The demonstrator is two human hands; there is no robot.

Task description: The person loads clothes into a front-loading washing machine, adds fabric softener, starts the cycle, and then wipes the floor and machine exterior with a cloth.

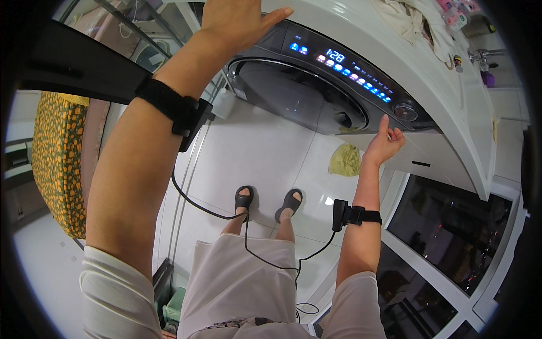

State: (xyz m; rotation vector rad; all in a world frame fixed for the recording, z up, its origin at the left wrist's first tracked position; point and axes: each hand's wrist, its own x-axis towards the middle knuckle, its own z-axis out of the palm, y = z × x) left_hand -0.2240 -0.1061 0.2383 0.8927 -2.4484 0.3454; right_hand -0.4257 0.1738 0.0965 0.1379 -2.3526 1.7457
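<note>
A front-loading washing machine with a dark round door [292, 93] stands before me under a white counter. Its control panel [347, 70] is lit with a digital readout and rows of coloured icons. My right hand [384, 145] is by the panel's lower edge, index finger extended and the other fingers curled, holding nothing. The fingertip is just below and left of the round dial [405, 112]; whether it touches the machine is unclear. My left hand [235, 19] is at the counter's front edge, thumb stretched out, its other fingers cut off by the picture's top.
White cloth [402, 19] lies on the white counter [338, 25], near a metal faucet [482, 55]. A yellow-green bag or cloth [345, 160] is on the tiled floor. Black cables [271, 265] run from my wrist-worn devices. A window [449, 229] is at right, a patterned cushion-like item [61, 165] at left.
</note>
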